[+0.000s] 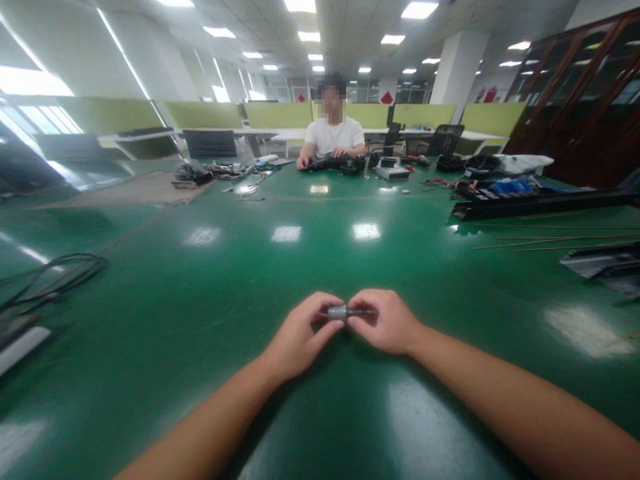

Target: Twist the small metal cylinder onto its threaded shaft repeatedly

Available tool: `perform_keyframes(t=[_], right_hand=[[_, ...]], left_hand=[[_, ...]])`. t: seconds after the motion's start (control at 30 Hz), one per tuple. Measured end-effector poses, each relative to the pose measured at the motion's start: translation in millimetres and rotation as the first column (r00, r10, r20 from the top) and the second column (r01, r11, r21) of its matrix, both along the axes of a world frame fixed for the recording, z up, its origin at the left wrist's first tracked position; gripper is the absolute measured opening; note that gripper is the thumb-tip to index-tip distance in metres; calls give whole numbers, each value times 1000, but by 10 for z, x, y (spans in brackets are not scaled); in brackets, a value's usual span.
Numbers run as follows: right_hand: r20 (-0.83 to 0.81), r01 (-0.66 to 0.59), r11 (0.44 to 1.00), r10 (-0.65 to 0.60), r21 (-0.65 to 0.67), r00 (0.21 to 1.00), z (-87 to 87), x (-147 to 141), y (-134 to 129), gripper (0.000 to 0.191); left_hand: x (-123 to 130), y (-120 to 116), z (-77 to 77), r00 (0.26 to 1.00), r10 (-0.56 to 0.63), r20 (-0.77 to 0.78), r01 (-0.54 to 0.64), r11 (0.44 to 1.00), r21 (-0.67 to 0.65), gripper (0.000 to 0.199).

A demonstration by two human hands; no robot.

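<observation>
Both my hands meet over the green table (225,267), at the middle of the near part. My left hand (305,333) grips a small silvery metal cylinder (337,313) between thumb and fingers. From the cylinder's right side a thin dark shaft (361,312) runs into my right hand (387,323), whose thumb and fingers are closed round it. Cylinder and shaft lie in one line, roughly level; whether they are one piece I cannot tell. A thin strand shows inside my left hand, too small to make out.
Black cables (65,277) and a pale flat object (23,348) lie at the left. At the right are a long black rail (530,203), thin rods (555,239) and metal parts (605,263). Across the table a person (334,137) handles dark equipment, with electronics (393,171) beside it.
</observation>
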State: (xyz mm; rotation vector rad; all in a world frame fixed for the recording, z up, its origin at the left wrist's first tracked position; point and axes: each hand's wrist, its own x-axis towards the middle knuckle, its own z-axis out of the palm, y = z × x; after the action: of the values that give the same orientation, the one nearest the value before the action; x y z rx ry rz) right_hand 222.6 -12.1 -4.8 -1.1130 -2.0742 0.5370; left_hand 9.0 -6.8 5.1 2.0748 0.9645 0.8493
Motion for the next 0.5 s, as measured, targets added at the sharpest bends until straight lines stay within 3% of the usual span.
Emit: perform_keyframes(t=[0.5], right_hand=[[-2,-25,1000,25,18,1000,-11,10,16,7]], left_hand=[[-6,0,-15,1000,-2,2,2,1000,-14,19]])
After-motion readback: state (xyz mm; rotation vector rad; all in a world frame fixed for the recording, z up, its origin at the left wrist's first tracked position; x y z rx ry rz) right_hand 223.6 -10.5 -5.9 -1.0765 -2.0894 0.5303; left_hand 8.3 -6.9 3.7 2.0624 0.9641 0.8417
